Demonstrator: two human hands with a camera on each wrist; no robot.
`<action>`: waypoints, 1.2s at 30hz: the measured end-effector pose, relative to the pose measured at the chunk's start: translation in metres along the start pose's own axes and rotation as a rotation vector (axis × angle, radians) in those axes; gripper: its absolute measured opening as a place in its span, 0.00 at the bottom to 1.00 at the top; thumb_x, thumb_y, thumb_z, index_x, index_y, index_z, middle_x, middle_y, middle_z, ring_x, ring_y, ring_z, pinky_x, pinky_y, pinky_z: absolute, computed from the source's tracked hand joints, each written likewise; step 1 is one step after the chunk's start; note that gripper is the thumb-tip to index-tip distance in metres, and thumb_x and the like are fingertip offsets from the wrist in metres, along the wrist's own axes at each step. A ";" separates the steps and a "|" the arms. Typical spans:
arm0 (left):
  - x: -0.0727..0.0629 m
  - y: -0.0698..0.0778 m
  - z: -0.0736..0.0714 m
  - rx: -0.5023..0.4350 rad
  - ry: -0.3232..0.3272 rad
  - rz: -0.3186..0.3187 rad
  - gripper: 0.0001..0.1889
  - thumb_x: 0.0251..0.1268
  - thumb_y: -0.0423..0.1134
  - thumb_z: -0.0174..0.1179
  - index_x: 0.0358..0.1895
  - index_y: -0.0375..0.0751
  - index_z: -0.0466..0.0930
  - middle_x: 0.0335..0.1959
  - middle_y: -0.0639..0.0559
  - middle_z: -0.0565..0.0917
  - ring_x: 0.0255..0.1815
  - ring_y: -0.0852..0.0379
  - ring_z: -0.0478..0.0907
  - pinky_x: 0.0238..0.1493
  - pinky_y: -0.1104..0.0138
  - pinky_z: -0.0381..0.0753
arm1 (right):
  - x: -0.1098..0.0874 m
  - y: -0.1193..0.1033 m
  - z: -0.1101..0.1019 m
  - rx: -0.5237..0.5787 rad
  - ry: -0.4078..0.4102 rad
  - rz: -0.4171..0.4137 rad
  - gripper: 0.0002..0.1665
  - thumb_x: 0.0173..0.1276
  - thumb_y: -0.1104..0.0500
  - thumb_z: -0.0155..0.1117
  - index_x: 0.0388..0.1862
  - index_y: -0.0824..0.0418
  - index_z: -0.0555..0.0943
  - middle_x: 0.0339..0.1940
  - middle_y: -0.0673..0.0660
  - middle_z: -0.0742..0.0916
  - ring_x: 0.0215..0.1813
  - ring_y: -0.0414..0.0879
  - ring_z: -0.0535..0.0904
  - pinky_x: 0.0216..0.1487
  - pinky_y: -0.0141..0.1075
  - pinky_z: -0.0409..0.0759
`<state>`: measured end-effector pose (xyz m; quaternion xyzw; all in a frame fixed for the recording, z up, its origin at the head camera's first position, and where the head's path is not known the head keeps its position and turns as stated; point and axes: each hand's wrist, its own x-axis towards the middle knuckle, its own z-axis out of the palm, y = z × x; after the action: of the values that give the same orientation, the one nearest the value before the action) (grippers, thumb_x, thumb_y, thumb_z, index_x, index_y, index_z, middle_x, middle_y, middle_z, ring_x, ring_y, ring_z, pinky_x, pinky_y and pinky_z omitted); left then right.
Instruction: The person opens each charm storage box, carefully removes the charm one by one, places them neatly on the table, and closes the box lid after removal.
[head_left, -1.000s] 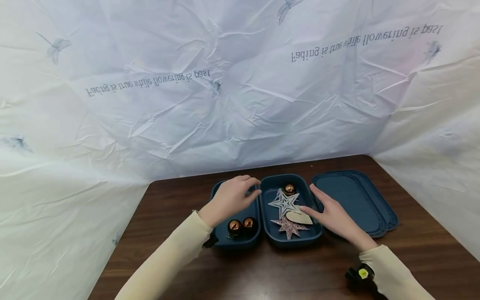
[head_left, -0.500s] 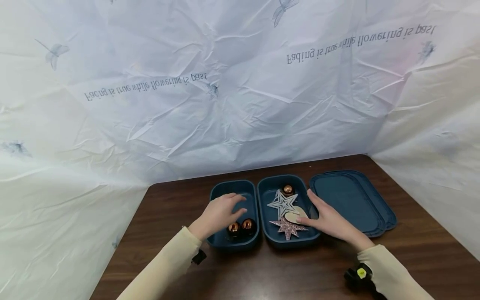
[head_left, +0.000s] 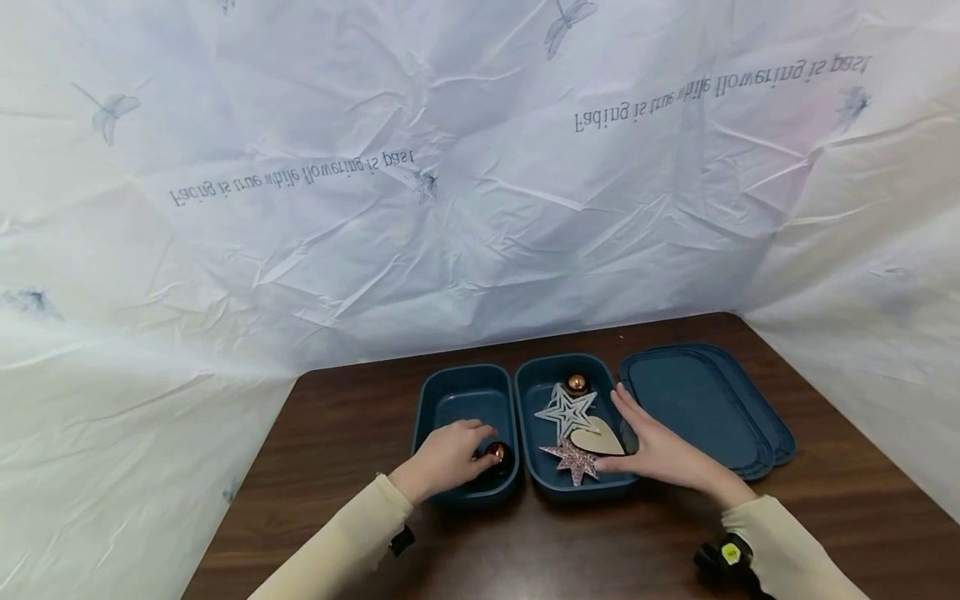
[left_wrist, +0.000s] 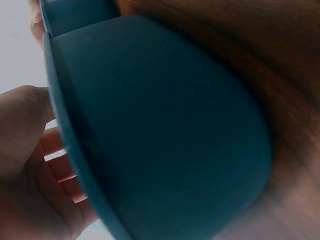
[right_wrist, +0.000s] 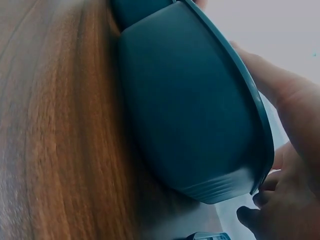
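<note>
Left hand (head_left: 442,460) curls over copper ball (head_left: 497,452) in left box (head_left: 465,390); grip unconfirmed. Right hand (head_left: 660,450) flat, steadying right box (head_left: 540,375). Lift ball straight, clear rim.

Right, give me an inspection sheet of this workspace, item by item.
Surface: dark wooden table, no spills seen.
Job's things: left blue tray holds copper balls; right blue tray holds a white star, a wooden heart, a glitter star and another copper ball.
Clutter: two stacked blue lids to the right of the trays.
Grippers: left hand reaches into the left tray, fingers curled over the balls; right hand rests flat against the right tray's right rim.
Cables: nothing seen.
Surroundings: crumpled white sheet with mirrored print and dragonflies behind and beside the table.
</note>
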<state>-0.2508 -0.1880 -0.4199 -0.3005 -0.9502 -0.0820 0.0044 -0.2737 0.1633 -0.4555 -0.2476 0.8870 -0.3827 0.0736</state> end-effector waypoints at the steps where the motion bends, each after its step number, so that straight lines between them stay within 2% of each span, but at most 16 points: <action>1: 0.000 0.000 0.001 0.001 -0.001 0.001 0.18 0.70 0.48 0.66 0.56 0.42 0.84 0.45 0.51 0.84 0.36 0.64 0.79 0.35 0.71 0.82 | 0.000 0.000 0.000 -0.001 -0.004 -0.001 0.70 0.61 0.40 0.75 0.82 0.68 0.41 0.83 0.68 0.42 0.78 0.74 0.45 0.63 0.69 0.65; 5: -0.001 -0.002 0.004 0.003 -0.007 0.009 0.17 0.68 0.48 0.67 0.55 0.43 0.84 0.43 0.52 0.84 0.34 0.65 0.77 0.36 0.71 0.82 | -0.001 0.000 0.001 0.017 -0.019 0.002 0.72 0.59 0.40 0.77 0.83 0.66 0.39 0.83 0.67 0.40 0.78 0.74 0.44 0.64 0.70 0.64; 11: -0.004 -0.002 0.010 0.027 -0.019 0.011 0.19 0.67 0.49 0.68 0.57 0.45 0.82 0.46 0.53 0.84 0.39 0.63 0.80 0.41 0.69 0.83 | 0.002 0.001 0.008 0.049 -0.026 -0.011 0.76 0.58 0.40 0.78 0.83 0.64 0.35 0.82 0.66 0.35 0.78 0.75 0.41 0.63 0.70 0.64; 24: -0.008 -0.006 0.013 0.012 -0.021 -0.013 0.19 0.67 0.47 0.68 0.57 0.44 0.81 0.46 0.53 0.84 0.40 0.63 0.80 0.42 0.68 0.83 | 0.009 -0.004 0.021 0.056 -0.013 -0.008 0.72 0.61 0.40 0.75 0.83 0.63 0.35 0.82 0.62 0.34 0.78 0.73 0.44 0.62 0.69 0.66; 29: -0.008 -0.006 0.015 0.008 -0.024 -0.008 0.19 0.68 0.47 0.67 0.58 0.44 0.81 0.46 0.53 0.84 0.40 0.64 0.80 0.41 0.69 0.83 | 0.004 0.000 0.012 0.068 -0.064 -0.021 0.73 0.61 0.45 0.77 0.83 0.63 0.34 0.82 0.63 0.33 0.78 0.75 0.40 0.62 0.71 0.64; 36: -0.004 -0.008 0.014 0.003 -0.034 -0.022 0.21 0.69 0.49 0.66 0.60 0.46 0.80 0.48 0.53 0.84 0.40 0.64 0.79 0.44 0.68 0.83 | 0.001 0.007 -0.001 0.087 -0.156 -0.088 0.73 0.60 0.50 0.78 0.82 0.66 0.34 0.82 0.65 0.33 0.78 0.75 0.37 0.64 0.72 0.61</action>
<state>-0.2516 -0.1947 -0.4349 -0.2913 -0.9536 -0.0755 -0.0123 -0.2774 0.1669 -0.4598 -0.3120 0.8495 -0.4030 0.1365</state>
